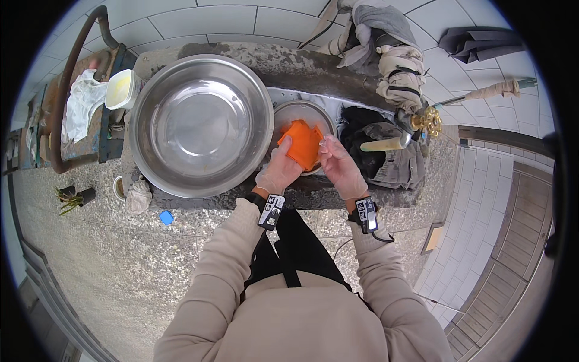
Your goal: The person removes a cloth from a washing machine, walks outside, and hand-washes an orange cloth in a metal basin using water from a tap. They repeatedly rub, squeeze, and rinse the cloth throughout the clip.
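Observation:
An orange cloth (pixel 303 145) is held over a small metal basin (pixel 300 108) in the stone sink. My left hand (pixel 281 169), in a clear thin glove, grips the cloth's left side with the thumb on top. Wearing the same kind of glove, my right hand (pixel 341 168) is at the cloth's right edge. Its fingertips are pinched together; what lies between them, if anything, is too small to make out. The cloth and my hands hide much of the small basin's inside.
A large steel basin (pixel 148 145) stands left of my hands. Right of them, dark wet clothes (pixel 395 166) lie under a tap with a brass handle (pixel 429 122) and pale spout (pixel 381 145). Far left are a white tub (pixel 122 90) and a rusty metal bar (pixel 65 90).

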The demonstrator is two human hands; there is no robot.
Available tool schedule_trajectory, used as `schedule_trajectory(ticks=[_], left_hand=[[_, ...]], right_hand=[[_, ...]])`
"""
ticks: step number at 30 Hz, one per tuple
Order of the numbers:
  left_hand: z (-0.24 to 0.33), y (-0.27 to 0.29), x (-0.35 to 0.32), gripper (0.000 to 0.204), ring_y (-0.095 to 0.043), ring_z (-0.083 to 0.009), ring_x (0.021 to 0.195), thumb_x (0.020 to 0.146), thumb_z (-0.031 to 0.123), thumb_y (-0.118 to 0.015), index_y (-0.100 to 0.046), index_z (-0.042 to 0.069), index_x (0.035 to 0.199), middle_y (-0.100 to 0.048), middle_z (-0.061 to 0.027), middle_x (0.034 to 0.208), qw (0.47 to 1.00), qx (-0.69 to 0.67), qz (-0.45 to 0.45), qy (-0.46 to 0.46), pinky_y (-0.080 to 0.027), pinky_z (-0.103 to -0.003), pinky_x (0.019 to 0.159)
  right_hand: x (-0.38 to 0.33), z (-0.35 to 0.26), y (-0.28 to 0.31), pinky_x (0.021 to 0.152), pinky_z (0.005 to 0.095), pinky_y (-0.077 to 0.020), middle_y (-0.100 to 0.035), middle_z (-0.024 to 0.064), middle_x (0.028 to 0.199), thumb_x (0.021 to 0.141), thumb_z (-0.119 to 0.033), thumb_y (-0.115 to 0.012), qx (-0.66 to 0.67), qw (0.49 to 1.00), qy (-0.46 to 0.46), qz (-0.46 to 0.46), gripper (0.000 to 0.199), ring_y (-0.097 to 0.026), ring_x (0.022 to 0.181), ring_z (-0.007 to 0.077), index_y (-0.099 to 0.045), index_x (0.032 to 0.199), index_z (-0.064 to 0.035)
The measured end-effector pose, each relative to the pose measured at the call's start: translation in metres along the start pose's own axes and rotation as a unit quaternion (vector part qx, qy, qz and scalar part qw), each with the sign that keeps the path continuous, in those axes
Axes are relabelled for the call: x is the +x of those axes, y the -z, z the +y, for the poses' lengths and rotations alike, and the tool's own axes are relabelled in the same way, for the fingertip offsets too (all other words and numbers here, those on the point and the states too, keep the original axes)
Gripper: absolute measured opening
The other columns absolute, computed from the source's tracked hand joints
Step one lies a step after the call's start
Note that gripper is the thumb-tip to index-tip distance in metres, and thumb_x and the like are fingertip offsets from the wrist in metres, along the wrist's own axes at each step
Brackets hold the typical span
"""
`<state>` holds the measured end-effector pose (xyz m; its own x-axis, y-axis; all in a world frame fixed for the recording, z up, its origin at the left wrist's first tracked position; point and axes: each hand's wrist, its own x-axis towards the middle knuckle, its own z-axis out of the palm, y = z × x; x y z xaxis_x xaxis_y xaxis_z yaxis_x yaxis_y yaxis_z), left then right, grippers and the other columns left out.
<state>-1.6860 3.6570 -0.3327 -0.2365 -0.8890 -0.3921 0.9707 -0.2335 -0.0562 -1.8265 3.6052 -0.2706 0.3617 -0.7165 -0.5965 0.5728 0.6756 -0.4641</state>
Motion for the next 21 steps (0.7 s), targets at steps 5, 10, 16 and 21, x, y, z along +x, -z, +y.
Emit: schedule_trajectory(ticks=[5, 10, 16, 21], left_hand=[[-0.019, -0.007, 0.003, 0.046, -0.040, -0.0234, 0.119, 0.094, 0.035, -0.034, -0.035, 0.005, 0.128, -0.041, -0.0093, 0.130, 0.999, -0.010, 0.020, -0.045, -0.030, -0.039, 0.102], [-0.038, -0.011, 0.006, 0.047, -0.044, -0.0223, 0.115, 0.094, 0.041, -0.029, -0.039, 0.007, 0.125, -0.043, -0.0083, 0.127, 0.993, -0.008, 0.067, -0.097, -0.031, -0.037, 0.101], [-0.052, -0.020, 0.000, 0.045, -0.043, -0.0222, 0.115, 0.094, 0.040, -0.030, -0.041, 0.009, 0.123, -0.046, -0.0078, 0.125, 0.996, 0.032, 0.050, -0.060, -0.032, -0.036, 0.100], [-0.054, -0.021, 0.001, 0.044, -0.043, -0.0240, 0.115, 0.093, 0.041, -0.033, -0.044, 0.008, 0.120, -0.047, -0.0101, 0.122, 0.987, 0.086, 0.129, -0.027, -0.030, -0.039, 0.101]], right_hand=[[0.004, 0.035, 0.046, 0.077, 0.0211, -0.0477, -0.060, 0.0108, 0.098, 0.085, 0.000, -0.051, -0.112, 0.969, 0.220, 0.031, 0.017, -0.058, 0.089, 0.0139, -0.055, 0.101, 0.0015], [0.015, 0.054, 0.051, 0.094, 0.0325, -0.0377, -0.059, 0.0109, 0.108, 0.085, 0.004, -0.045, -0.478, 0.761, 0.432, -0.077, 0.022, -0.053, 0.106, 0.0236, -0.059, 0.101, -0.0012], [0.010, 0.051, 0.046, 0.099, 0.0336, -0.0317, -0.053, 0.0115, 0.120, 0.091, -0.012, -0.041, -0.481, 0.795, 0.367, -0.028, 0.027, -0.045, 0.116, 0.0238, -0.056, 0.112, -0.0037], [0.003, 0.044, 0.048, 0.100, 0.0356, -0.0302, -0.051, 0.0127, 0.122, 0.087, -0.008, -0.043, -0.601, 0.687, 0.402, -0.073, 0.028, -0.044, 0.118, 0.0266, -0.057, 0.111, -0.0087]])
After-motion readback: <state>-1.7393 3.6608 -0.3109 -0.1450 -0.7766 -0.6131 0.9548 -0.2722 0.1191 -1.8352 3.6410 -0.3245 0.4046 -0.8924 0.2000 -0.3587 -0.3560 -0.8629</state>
